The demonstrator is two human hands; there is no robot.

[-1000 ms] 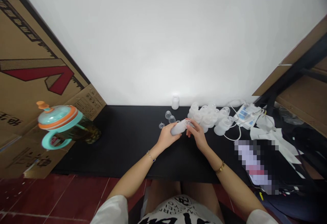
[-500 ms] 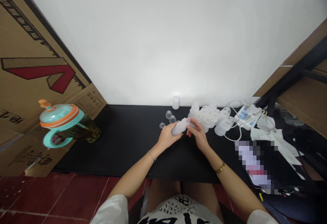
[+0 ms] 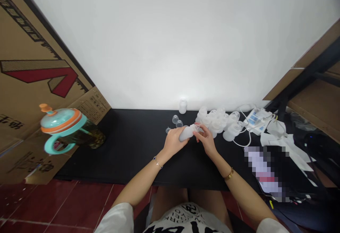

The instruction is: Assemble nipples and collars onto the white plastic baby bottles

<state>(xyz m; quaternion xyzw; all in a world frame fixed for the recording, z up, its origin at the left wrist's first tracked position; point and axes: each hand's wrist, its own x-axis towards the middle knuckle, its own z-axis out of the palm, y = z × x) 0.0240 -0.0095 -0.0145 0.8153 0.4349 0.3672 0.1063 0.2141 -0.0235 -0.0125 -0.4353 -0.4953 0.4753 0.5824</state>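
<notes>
My left hand is wrapped round a small frosted white plastic bottle, held tilted with its neck pointing right, just above the black tabletop. My right hand pinches at the bottle's neck; whatever sits between those fingertips is too small to make out. Several more white bottles stand clustered just behind my right hand. Two small clear caps lie behind my left hand, and one lone white bottle stands by the wall.
A teal and orange lidded cup stands at the table's left end beside a large cardboard box. White cables and a small white device lie at the right, with white papers and a dark shelf frame beyond.
The bottle and both hands have shifted very slightly; my right fingers have closed in more tightly on the bottle's neck. Nothing else has moved.
</notes>
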